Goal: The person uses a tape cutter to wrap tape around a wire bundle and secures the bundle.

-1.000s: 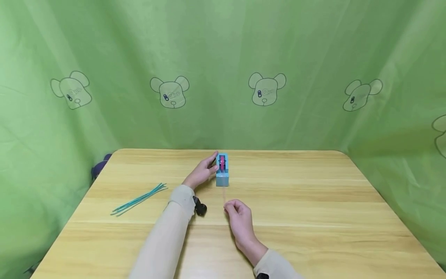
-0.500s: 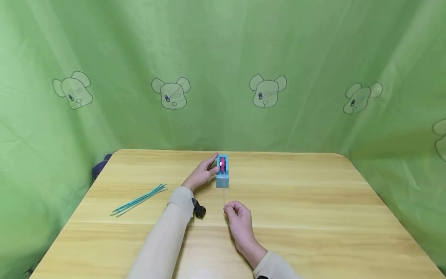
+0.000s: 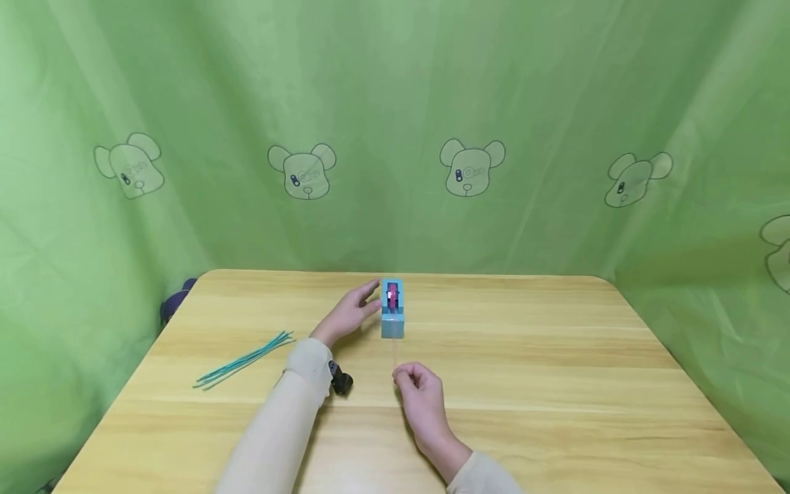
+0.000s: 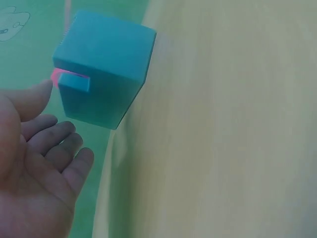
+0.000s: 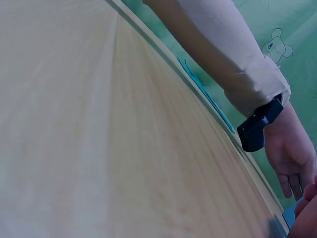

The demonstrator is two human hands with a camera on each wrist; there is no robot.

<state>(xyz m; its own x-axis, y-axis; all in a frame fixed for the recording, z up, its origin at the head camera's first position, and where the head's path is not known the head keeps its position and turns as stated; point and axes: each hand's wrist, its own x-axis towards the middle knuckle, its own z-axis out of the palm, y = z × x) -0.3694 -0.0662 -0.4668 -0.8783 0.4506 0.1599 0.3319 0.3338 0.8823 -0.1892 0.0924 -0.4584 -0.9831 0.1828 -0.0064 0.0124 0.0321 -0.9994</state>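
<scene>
Green bear-print cloth backs my wooden desk [image 3: 555,357]. My left hand [image 3: 348,317], fingers relaxed, rests beside the blue tape dispenser [image 3: 391,317] at the desk's far middle. My right hand [image 3: 420,391] pinches the drawn-out tape strip [image 3: 395,353]. Next, I judge, comes tearing it off.

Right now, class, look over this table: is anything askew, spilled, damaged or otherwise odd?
Nothing stands out. The blue tape dispenser stands upright on the wooden table beside the left hand. The right hand pinches a thin strip pulled from it. The teal sticks lie in a loose bundle, nothing spilled.
</scene>
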